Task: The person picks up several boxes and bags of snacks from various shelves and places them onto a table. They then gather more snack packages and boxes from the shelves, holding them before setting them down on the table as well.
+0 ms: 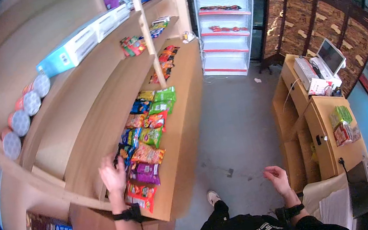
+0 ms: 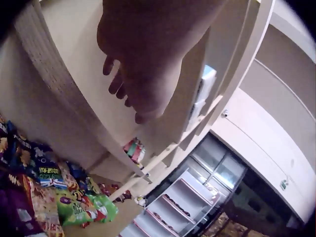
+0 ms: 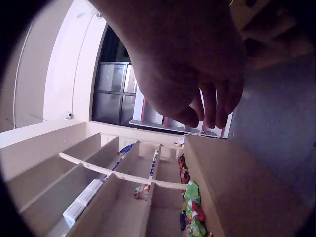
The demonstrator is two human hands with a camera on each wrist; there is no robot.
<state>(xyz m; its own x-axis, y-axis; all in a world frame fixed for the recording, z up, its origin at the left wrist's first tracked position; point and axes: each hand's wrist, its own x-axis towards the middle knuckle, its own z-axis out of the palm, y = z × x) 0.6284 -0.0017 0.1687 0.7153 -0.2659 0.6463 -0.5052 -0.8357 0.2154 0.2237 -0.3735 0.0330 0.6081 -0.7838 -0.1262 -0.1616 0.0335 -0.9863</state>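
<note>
In the head view the left hand (image 1: 113, 174) is raised beside the lower shelf's snack bags, near a dark blue bag (image 1: 125, 153) and a purple bag (image 1: 145, 173); whether it touches one, I cannot tell. In the left wrist view that hand (image 2: 143, 69) has loosely bent fingers and nothing visible in them, with snack bags (image 2: 44, 197) lower left. The right hand (image 1: 278, 179) hangs over the floor, fingers relaxed, holding nothing. The right wrist view shows this hand (image 3: 192, 74) with fingers loosely bent. A red bag (image 1: 142, 195) lies at the shelf's near end.
Canisters (image 1: 31, 102) and a light blue box (image 1: 68, 51) stand on an upper shelf. A white rack (image 1: 226, 25) is at the back. On the right are a wooden counter (image 1: 318, 117) with a laptop (image 1: 331, 55) and a folding screen (image 1: 318, 27). Grey floor (image 1: 224, 123) lies between.
</note>
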